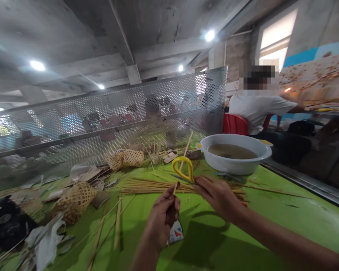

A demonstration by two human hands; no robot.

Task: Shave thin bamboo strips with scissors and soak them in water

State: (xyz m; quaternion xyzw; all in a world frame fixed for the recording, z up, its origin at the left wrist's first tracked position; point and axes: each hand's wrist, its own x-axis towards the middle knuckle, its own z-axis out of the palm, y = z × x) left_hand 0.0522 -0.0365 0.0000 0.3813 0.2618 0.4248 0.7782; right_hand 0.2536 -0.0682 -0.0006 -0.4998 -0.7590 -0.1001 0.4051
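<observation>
My left hand (166,207) is closed, its thumb and fingers pinching a thin bamboo strip (188,145) that slants up and away. In my closed right hand (214,194) is a pair of scissors (191,169) with a yellow loop handle. Their dark blades point left, close to the strip just above my left fingertips; whether they touch it I cannot tell. Beneath both hands, a bundle of thin bamboo sticks (147,186) lies across the green table (271,229). A printed white packet (176,232) shows partly behind my left wrist.
A white basin (228,163) of murky water stands at the back right. Woven bamboo baskets (76,199), scraps and a black bag (8,222) crowd the left. A perforated metal screen (115,120) borders the back. A person in a white shirt (248,111) sits beyond the basin.
</observation>
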